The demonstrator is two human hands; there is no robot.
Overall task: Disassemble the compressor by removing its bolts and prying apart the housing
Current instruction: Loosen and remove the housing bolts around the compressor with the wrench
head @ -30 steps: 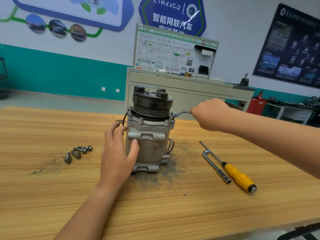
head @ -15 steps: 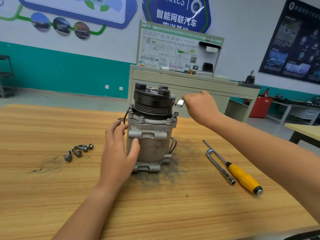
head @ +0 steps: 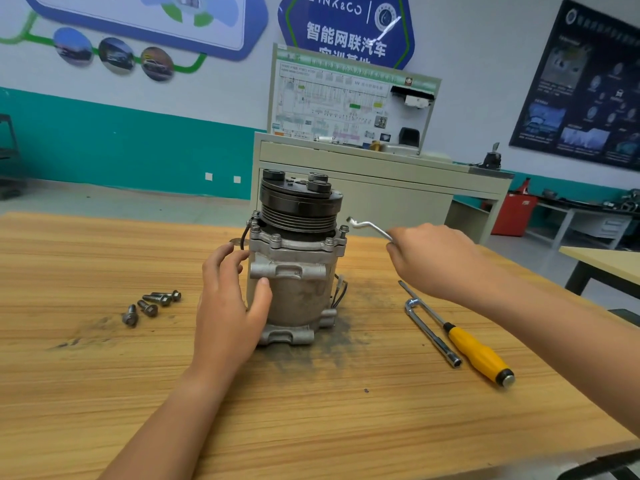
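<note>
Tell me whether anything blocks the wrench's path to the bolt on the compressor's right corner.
Nothing visible does. The wrench, held by the right hand, has its end beside the right-corner bolt with only air between. The left hand holds the compressor on the opposite side.

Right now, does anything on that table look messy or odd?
Yes: dark grime is smeared on the table around the compressor base, with a fainter smudge near the loose bolts. Nothing looks broken or tipped.

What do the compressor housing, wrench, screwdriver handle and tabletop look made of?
Compressor housing: probably cast aluminium, dull grey, rough, grimy. Wrench: shiny plated steel, apparently. Screwdriver handle: likely plastic, glossy yellow with black band. Tabletop: wood-grain surface, perhaps laminate; cannot tell.
</note>
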